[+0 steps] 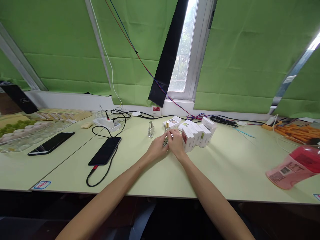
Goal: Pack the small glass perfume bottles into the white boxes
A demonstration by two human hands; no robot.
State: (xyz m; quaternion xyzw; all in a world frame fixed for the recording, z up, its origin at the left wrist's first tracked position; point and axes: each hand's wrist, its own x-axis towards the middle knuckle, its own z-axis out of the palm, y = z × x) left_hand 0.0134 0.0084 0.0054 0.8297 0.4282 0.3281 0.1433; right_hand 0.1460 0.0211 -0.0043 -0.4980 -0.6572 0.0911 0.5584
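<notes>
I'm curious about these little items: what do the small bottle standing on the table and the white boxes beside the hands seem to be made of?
The small bottle looks like clear glass: the table shows through it, and its cap looks silvery. The white boxes look like thin printed card, matte, with sharp folded edges and coloured panels.

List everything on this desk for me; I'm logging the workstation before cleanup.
small glass bottle: 1, clear, standing left of the hands
gold-capped bottle: 1, behind the hands
small boxes: about six, white, clustered right of the hands
phone: 1, black, cabled, left of centre
second phone: 1, black, far left
power strip: 1, white, rear left
pink package: 1, right edge
small bottle: 1, silvery, held between both hands
left hand: on the bottle
right hand: on the bottle
</notes>
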